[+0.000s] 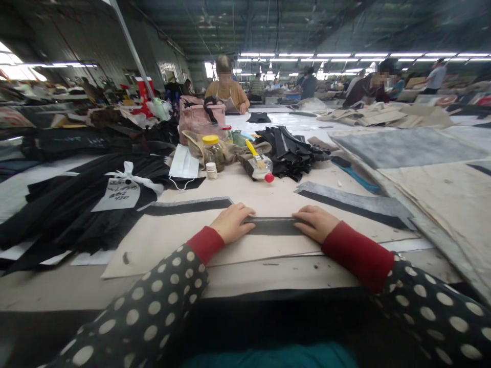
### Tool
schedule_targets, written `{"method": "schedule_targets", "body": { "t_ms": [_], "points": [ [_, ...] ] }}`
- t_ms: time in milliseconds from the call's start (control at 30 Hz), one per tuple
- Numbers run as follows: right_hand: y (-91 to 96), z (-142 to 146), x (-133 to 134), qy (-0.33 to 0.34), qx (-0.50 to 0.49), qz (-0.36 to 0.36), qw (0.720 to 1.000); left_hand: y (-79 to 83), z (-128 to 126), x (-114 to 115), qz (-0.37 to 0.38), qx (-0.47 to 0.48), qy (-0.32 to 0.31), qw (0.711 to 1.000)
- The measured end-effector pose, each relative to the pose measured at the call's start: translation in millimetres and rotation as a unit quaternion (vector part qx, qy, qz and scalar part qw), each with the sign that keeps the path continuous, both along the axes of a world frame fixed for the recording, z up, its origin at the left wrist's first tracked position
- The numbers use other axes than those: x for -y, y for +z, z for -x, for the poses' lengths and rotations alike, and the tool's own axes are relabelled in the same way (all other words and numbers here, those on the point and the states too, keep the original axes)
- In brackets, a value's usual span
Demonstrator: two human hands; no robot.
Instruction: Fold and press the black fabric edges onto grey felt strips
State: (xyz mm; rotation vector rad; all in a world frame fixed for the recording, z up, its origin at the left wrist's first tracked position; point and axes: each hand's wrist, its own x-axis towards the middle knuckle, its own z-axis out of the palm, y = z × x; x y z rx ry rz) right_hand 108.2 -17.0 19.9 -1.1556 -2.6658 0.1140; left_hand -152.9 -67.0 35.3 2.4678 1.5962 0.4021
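Note:
A dark grey fabric strip [274, 226] lies flat on the pale sheet [164, 243] in front of me. My left hand [232, 222] closes on its left end, thumb below and fingers along the upper edge. At the right end, my right hand [315, 223] grips the strip in the same way. Beyond my left hand lies a black strip with a grey edge [187, 206]. A wider black and grey strip [356, 204] rests past my right hand.
Black cloth [72, 204] with a handwritten tag [119, 194] is heaped at left. Further back are a face mask [184, 163], a yellow-lidded jar [213, 153], a yellow brush [255, 153] and black scraps [287, 148]. A person [226, 87] works across the table.

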Motion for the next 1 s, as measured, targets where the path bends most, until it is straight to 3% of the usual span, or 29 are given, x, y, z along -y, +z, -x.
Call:
{"method": "schedule_targets", "body": {
  "t_ms": [167,300,400,500,600,767,1000],
  "points": [
    [13.5,-17.4,23.7,0.017,0.063,0.058,0.996,0.4,-0.9,-10.7,0.085,0.084,0.041,0.992],
    [37.4,-20.1,60.5,0.124,0.021,0.233,0.964,0.0,-0.8,-24.3,0.161,0.189,0.042,0.968],
    [52.0,-14.7,61.6,0.128,-0.031,0.328,0.936,-3.3,-3.3,-36.8,0.201,0.277,0.01,0.94],
    [50.3,3.4,33.5,0.049,-0.083,0.293,0.951,-7.5,-9.8,-48.0,0.235,0.317,-0.024,0.918],
    [34.4,31.9,1.0,-0.023,-0.129,0.26,0.957,-11.5,-16.8,-53.9,0.222,0.317,-0.046,0.921],
    [9.9,72.8,-20.0,0.004,-0.158,0.246,0.956,-15.9,-16.0,-53.2,0.121,0.282,-0.047,0.951],
    [-0.8,71.8,-29.4,0.023,-0.151,0.19,0.97,-13.2,-1.1,-53.2,0.104,0.201,0.001,0.974]
  ]
}}
